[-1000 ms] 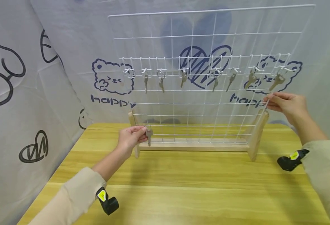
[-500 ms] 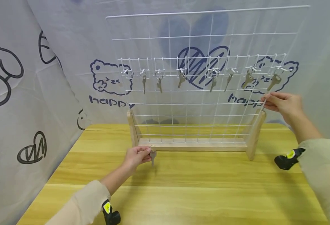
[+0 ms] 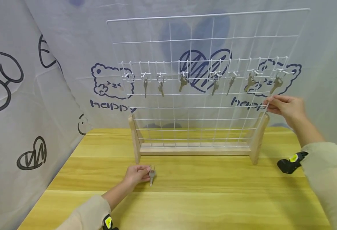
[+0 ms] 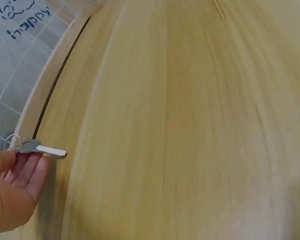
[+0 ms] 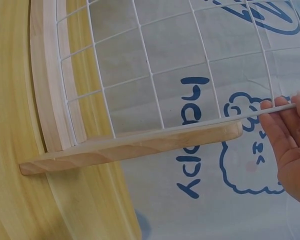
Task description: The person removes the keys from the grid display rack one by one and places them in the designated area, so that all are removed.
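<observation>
Left hand (image 3: 136,175) low over the yellow wooden tabletop (image 3: 202,195), in front of the rack's left foot. Thumb and fingertips pinch a small silver metal key on a ring (image 3: 151,176); the blade hangs down with its tip at or just above the wood, contact not clear. In the left wrist view the same key (image 4: 40,148) juts out sideways from the fingertips (image 4: 27,167), the remaining fingers loosely extended beneath it.

Right hand (image 3: 286,107) up at the right edge of the white wire grid panel (image 3: 202,41). Fingers (image 5: 282,137) closed around the outer vertical wire, just above the pale wooden stand (image 3: 195,150) that holds the panel upright.

Seven more silver keys (image 3: 182,82) hang from white hooks in a row across the grid; the leftmost hook carries none.

Behind: grey fabric backdrop with dark blue bear and heart drawings (image 3: 111,80).
</observation>
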A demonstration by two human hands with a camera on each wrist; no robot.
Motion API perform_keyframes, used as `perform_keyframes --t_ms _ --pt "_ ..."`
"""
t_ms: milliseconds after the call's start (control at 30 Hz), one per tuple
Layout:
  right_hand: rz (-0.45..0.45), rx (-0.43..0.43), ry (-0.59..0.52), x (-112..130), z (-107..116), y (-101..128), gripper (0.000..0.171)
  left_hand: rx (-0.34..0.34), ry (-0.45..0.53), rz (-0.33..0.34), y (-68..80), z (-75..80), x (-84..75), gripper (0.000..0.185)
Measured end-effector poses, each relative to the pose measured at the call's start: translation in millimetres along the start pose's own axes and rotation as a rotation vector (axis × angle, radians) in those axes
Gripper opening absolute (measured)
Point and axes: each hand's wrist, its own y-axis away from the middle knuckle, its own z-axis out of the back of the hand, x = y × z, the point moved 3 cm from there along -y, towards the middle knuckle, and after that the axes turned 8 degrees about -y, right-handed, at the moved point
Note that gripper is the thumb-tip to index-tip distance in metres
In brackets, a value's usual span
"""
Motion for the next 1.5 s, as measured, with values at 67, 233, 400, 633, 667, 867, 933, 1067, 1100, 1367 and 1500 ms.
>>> perform_keyframes --t_ms 67,233,400,633,667,867,933,1067,1100,1367,1500 --pt "-0.003 -0.005 0.005 0 -1 0 0.008 -0.002 -0.024 0.008 0.1 2.4 3.5 0.021" --pt "-0.01 -0.006 -0.008 -1 0 -1 0.009 -0.042 -0.088 0.023 -0.6 7.9 3.7 0.017" --pt "-0.008 -0.015 -0.002 -2 1 -1 0.005 -0.068 -0.19 -0.004 -4.3 11.1 1.1 0.014" --pt "-0.003 -0.014 -0.007 -2 -1 -1 0.005 -0.095 -0.317 -0.094 -7.5 11.2 3.8 0.009" --pt "-0.001 -0.014 -0.011 -2 -1 -1 0.005 -0.096 -0.337 -0.108 -7.5 11.1 3.8 0.009" --pt "-0.002 -0.03 -0.017 -1 -1 -1 0.004 -0.098 -0.474 -0.199 -9.4 11.4 1.3 0.006" --pt "-0.008 -0.035 -0.017 -1 0 -1 0.004 -0.1 -0.524 -0.237 -10.4 11.7 -0.9 0.005" --pt "-0.013 -0.041 0.004 -1 -1 -1 0.005 -0.101 -0.608 -0.307 -12.9 11.4 -5.5 0.004" --pt "-0.012 -0.041 0.011 -1 -1 -1 0.005 -0.1 -0.622 -0.318 -13.7 11.1 -6.3 0.004" --pt "-0.017 -0.031 0.018 -3 0 -1 0.006 -0.127 -0.702 -0.425 -20.2 8.0 -8.4 0.005" --pt "-0.013 -0.022 0.013 -2 1 -1 0.006 -0.112 -0.674 -0.419 -21.7 8.5 -10.0 0.004"
